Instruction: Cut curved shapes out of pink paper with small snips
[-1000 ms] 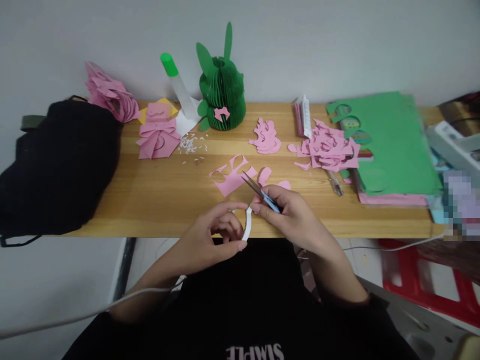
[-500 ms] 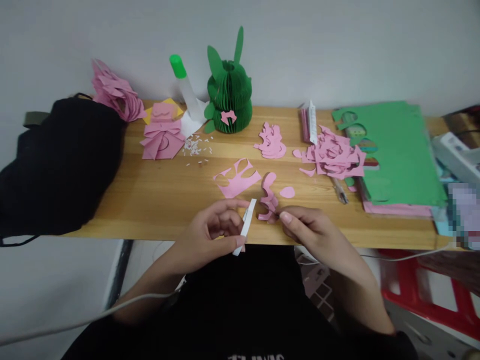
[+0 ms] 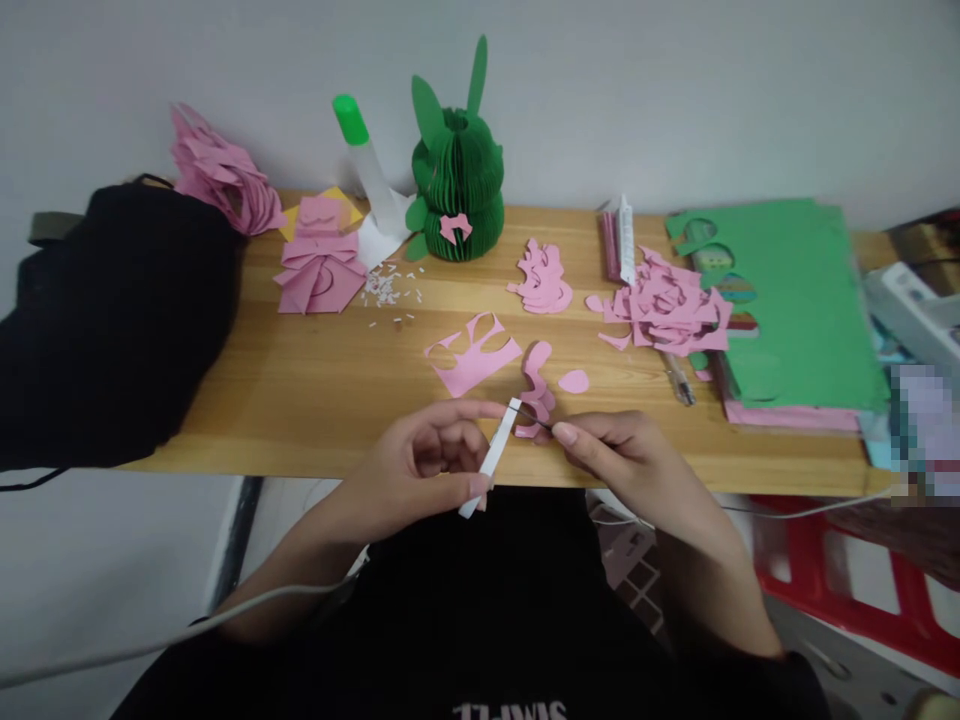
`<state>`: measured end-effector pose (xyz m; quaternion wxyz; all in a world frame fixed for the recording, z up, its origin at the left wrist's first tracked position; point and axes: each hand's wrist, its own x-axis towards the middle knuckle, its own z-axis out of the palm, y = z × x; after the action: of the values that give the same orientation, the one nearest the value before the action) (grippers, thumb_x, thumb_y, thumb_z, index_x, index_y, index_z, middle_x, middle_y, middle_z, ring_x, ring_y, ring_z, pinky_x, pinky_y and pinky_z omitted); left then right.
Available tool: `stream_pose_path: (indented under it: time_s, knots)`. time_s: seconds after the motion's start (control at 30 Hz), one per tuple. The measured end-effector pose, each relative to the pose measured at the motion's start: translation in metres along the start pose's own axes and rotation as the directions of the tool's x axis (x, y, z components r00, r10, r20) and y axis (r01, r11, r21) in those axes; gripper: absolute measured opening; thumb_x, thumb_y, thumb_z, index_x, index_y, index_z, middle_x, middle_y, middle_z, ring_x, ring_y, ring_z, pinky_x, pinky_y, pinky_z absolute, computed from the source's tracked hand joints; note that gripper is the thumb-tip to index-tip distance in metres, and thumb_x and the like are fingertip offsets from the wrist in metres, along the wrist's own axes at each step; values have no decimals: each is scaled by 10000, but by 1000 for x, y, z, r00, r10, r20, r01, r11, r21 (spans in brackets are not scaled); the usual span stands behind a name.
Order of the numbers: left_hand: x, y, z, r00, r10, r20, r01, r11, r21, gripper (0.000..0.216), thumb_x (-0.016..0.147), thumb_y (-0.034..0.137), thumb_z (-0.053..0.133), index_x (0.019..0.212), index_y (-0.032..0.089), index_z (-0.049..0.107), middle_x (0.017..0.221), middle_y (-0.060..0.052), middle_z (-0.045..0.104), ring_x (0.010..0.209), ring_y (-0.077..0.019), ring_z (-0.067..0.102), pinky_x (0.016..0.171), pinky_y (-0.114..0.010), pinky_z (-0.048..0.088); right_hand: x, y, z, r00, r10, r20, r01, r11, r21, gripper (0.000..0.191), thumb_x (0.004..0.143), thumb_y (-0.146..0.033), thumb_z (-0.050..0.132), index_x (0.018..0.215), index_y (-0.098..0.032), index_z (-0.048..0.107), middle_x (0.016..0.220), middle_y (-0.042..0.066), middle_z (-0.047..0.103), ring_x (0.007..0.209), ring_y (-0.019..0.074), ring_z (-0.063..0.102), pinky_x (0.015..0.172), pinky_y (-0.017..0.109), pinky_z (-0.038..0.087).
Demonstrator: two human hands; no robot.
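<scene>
A narrow white strip (image 3: pixel 498 452) slants upward in my left hand (image 3: pixel 431 462), closed on it between the thumb and forefinger over the table's front edge. My right hand (image 3: pixel 611 455) pinches a thin dark pointed tool (image 3: pixel 534 418), perhaps tweezers; most of it is hidden in the fingers. Its tip meets the strip's upper end. Just behind the tool lies a curled, scalloped pink paper piece (image 3: pixel 537 378). A small pink paper oval (image 3: pixel 574 381) rests to its right. A pink sheet with cut-out holes (image 3: pixel 474 362) is to its left.
At the back stands a green paper rabbit (image 3: pixel 457 185) beside a green-capped glue bottle (image 3: pixel 367 160). Tiny white bits (image 3: pixel 382 286) are scattered nearby. Pink scraps (image 3: pixel 667 300), a utility knife (image 3: pixel 681 380) and green sheets (image 3: pixel 795 310) lie right; a black bag (image 3: pixel 120 320) sits left.
The dark tool's tip has moved up and left to the top of the white strip. My left hand keeps hold of the strip. The view has shifted slightly.
</scene>
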<state>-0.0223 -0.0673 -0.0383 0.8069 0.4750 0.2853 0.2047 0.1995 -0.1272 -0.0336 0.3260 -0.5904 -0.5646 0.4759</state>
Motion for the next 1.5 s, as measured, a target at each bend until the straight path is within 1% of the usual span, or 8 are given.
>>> stream_pose_path:
  time_s: [0.47, 0.7, 0.97, 1.17, 1.3, 1.4, 1.43, 1.5]
  knots:
    - [0, 0, -1, 1000, -6, 20, 6, 1000, -9, 443, 771, 151, 730, 1198, 215, 632, 698, 32, 614, 587, -90, 603, 573, -217, 480, -2, 1, 0, 1000, 29, 8, -30, 999, 14, 487, 904, -529, 536, 600, -163, 642, 546, -34, 322, 530, 105, 284, 473, 253, 256]
    - [0, 1, -1, 1000, -7, 26, 8, 1000, -12, 436, 760, 117, 732, 1173, 224, 643, 696, 38, 622, 585, -81, 605, 572, -200, 472, -3, 1, -1, 998, 51, 22, -52, 998, 40, 474, 897, -496, 555, 544, -179, 558, 573, -28, 345, 556, 111, 302, 504, 260, 269]
    - [2, -2, -5, 997, 9, 77, -7, 1000, -27, 444, 772, 205, 758, 1198, 239, 637, 701, 26, 631, 572, -93, 619, 540, -202, 463, -2, -3, 0, 1000, 8, 0, -7, 997, 79, 484, 894, -480, 553, 525, -193, 432, 571, -42, 249, 530, 98, 220, 475, 266, 214]
    - [3, 1, -8, 989, 67, 132, -62, 997, -44, 424, 794, 222, 741, 1207, 222, 642, 719, 14, 607, 582, -92, 607, 540, -203, 463, -4, -2, 1, 1000, -1, -23, 2, 999, 41, 482, 900, -491, 547, 533, -180, 577, 542, -29, 371, 532, 107, 313, 479, 257, 284]
    - [-6, 8, -15, 990, 55, 127, -66, 994, 85, 425, 803, 211, 722, 1214, 244, 617, 713, 27, 600, 582, -89, 595, 550, -203, 460, -5, -2, -1, 996, -81, -39, 79, 996, -46, 404, 931, -402, 538, 630, -175, 684, 542, -10, 511, 527, 124, 445, 525, 253, 401]
    - [-16, 13, -30, 997, 71, 24, -75, 924, 374, 469, 815, 228, 689, 1264, 264, 558, 746, 31, 604, 595, -101, 598, 565, -221, 474, -5, -2, -3, 985, -165, -53, 155, 976, -152, 327, 952, -336, 528, 779, -158, 741, 617, 15, 624, 568, 146, 562, 588, 257, 464]
    - [-18, 14, -37, 994, 97, -48, -56, 839, 541, 481, 821, 231, 672, 1282, 268, 539, 774, 27, 614, 626, -110, 606, 594, -233, 481, -5, -2, -4, 978, -198, -59, 182, 961, -206, 308, 958, -326, 527, 843, -150, 751, 658, 28, 657, 592, 153, 599, 606, 256, 477]
    - [-19, 17, -54, 961, 203, -188, 43, 561, 827, 483, 820, 234, 624, 1293, 235, 525, 800, 10, 626, 668, -143, 610, 638, -272, 478, -7, -1, -6, 956, -282, -76, 241, 911, -336, 307, 971, -329, 519, 990, -124, 746, 725, 56, 701, 621, 160, 646, 614, 250, 489]
